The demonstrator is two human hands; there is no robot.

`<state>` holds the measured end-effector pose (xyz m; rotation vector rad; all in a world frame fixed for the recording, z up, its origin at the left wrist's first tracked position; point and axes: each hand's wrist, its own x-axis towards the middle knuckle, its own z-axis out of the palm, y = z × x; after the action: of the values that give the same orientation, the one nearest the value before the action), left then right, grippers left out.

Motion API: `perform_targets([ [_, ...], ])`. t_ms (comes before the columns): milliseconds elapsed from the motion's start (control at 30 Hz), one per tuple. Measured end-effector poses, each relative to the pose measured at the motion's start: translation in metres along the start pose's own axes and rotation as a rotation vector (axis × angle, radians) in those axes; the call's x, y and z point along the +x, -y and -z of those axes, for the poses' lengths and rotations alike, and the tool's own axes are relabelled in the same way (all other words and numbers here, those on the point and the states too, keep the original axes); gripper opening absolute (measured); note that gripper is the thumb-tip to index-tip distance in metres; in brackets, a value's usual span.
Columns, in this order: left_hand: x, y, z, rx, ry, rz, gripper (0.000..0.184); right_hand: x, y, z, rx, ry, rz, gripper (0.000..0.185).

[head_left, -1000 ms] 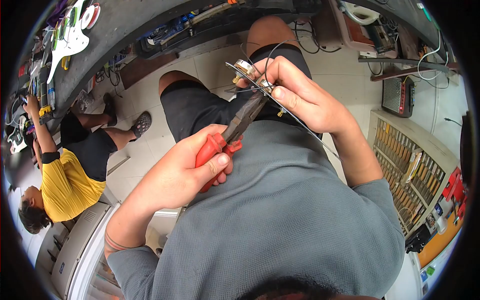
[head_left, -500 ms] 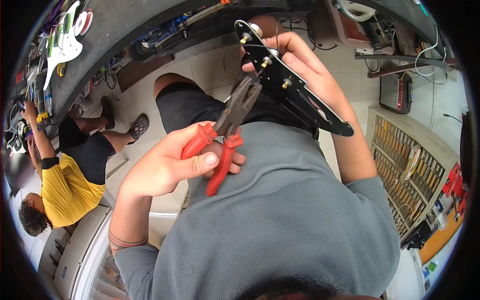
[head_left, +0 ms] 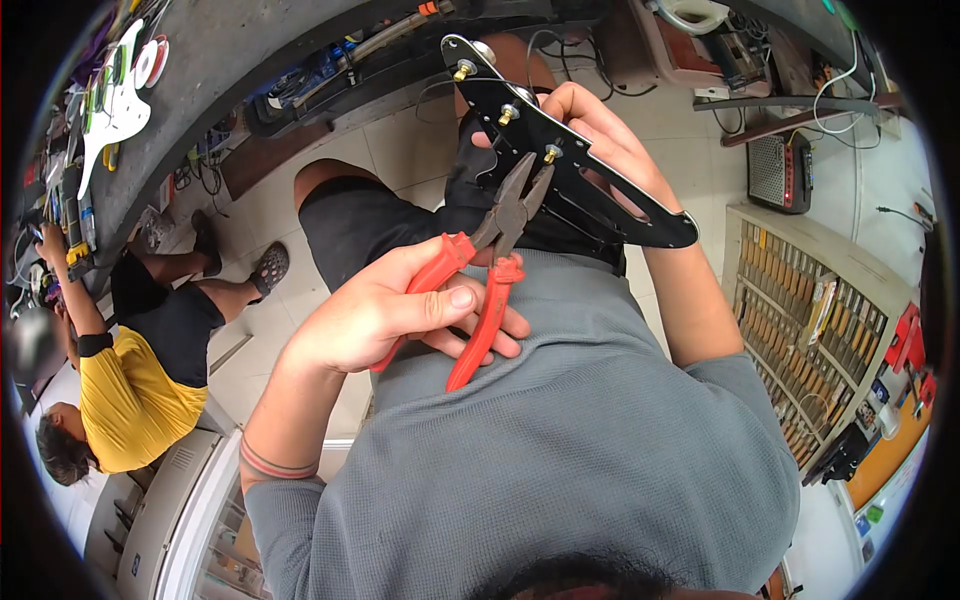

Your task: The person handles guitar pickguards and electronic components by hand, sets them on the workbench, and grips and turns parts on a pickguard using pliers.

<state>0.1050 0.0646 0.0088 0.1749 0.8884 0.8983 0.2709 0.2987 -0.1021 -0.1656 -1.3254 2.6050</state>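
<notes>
My left hand [head_left: 385,310] holds a pair of pliers [head_left: 510,215] with red handles, its fingers around the grips and the thumb along one of them. The jaws are parted, with their tips close to the lowest brass control shaft [head_left: 552,153] on a black guitar pickguard [head_left: 575,185]; whether they touch it I cannot tell. My right hand [head_left: 610,140] grips the pickguard from behind, so some fingers are hidden. Two more brass shafts, an upper one [head_left: 463,70] and a middle one [head_left: 508,114], stick out of the plate, which is tilted above my lap.
A dark workbench [head_left: 235,85] curves across the far side, bearing a white pickguard [head_left: 112,110] and tools. At left sits a co-worker in a yellow shirt [head_left: 150,390]. On the right stand a small-parts cabinet [head_left: 800,330] and an amplifier [head_left: 778,172].
The pliers have moved right and slightly up, closer to the lowest brass shaft. The pickguard has shifted a little left and up in view.
</notes>
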Motion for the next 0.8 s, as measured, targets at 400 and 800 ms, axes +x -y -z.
perform_targets([
  [400,-0.006,-0.004,-0.010,0.140,-0.117,0.017,0.064,-0.002,-0.003,0.003,-0.177,0.021,-0.031,0.029],
  [800,-0.010,-0.002,-0.005,0.138,-0.078,0.025,0.065,0.000,-0.003,-0.002,-0.287,0.051,-0.034,0.037],
])
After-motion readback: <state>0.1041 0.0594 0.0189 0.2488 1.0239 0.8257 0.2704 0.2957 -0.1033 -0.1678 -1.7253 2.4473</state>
